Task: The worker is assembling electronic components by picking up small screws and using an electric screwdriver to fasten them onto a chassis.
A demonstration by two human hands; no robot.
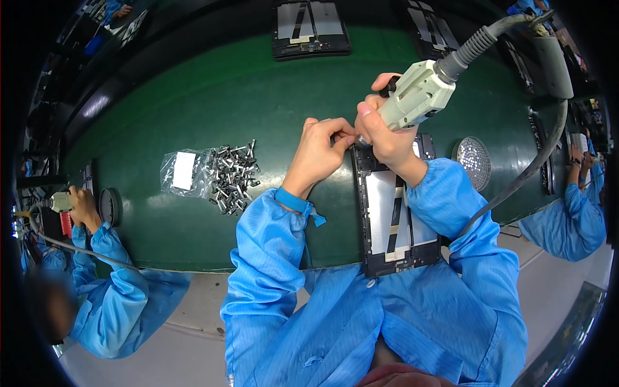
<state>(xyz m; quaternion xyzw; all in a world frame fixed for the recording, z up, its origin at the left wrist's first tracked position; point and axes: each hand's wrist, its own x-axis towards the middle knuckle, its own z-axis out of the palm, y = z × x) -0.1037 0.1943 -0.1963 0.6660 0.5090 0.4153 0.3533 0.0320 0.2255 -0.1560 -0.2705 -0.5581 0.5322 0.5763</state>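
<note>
My right hand (389, 138) is wrapped round a pale grey-green electric screwdriver (416, 95), which slants down to the left with its cable end up at the right. Its tip is near the far left corner of an opened tablet (385, 209), a black frame with silvery panels and a dark ribbon strip. Beside that tip, the thumb and fingers of my left hand (322, 147) are pinched together. Whatever they hold is too small to make out. A blue strap (293, 201) circles my left wrist. The tablet lies at the green table's near edge, partly under my right forearm.
Left of my hands lie a heap of small black and silver parts (233, 179) and a clear plastic bag (184, 173). A round dish of small metal pieces (472, 161) stands at the right, near the hanging cable (541, 151). Stacked tablets (311, 32) sit at the back. Co-workers (119, 284) sit on both sides.
</note>
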